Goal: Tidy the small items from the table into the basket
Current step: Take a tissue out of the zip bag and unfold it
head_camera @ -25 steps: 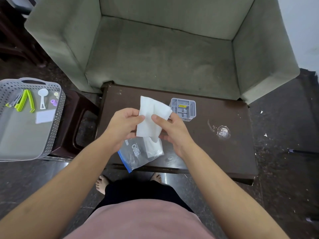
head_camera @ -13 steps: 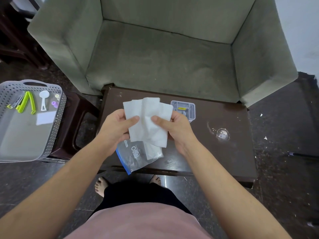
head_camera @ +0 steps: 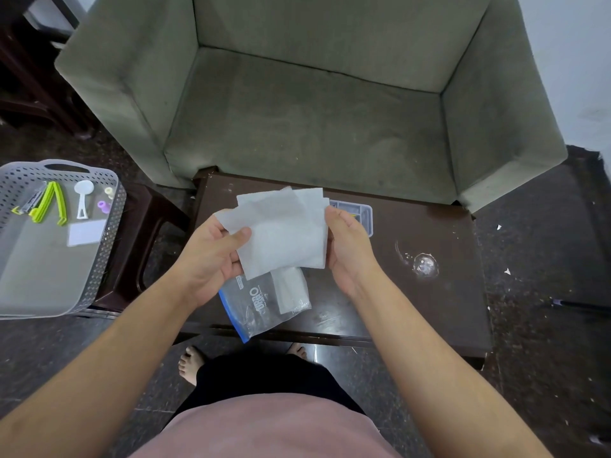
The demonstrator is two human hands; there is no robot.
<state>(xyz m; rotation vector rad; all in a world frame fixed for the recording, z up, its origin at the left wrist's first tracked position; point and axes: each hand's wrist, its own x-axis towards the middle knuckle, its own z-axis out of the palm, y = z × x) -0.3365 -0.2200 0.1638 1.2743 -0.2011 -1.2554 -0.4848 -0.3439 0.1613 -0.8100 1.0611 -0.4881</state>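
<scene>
Above the dark brown table (head_camera: 446, 292) I hold a fanned stack of white tissue sheets (head_camera: 281, 233). My left hand (head_camera: 211, 259) pinches their left edge with thumb on top. My right hand (head_camera: 347, 246) grips their right edge. Under the sheets a clear zip bag with a blue seal (head_camera: 264, 302) lies at the table's front edge. A small grey compartment box (head_camera: 362, 213) sits on the table behind my right hand, partly hidden. The grey perforated basket (head_camera: 109, 259) stands at the left on a stool.
The basket holds green clips (head_camera: 49, 203), a white scoop (head_camera: 82, 196), a white card (head_camera: 86, 233) and small caps. A clear round lid (head_camera: 425, 264) lies on the table's right part. A green armchair (head_camera: 314, 110) stands right behind the table. My bare feet are below the table's front edge.
The folded white tissue has been spread out into a wider fan of sheets. My hands moved apart, the left going left and the right going right.
</scene>
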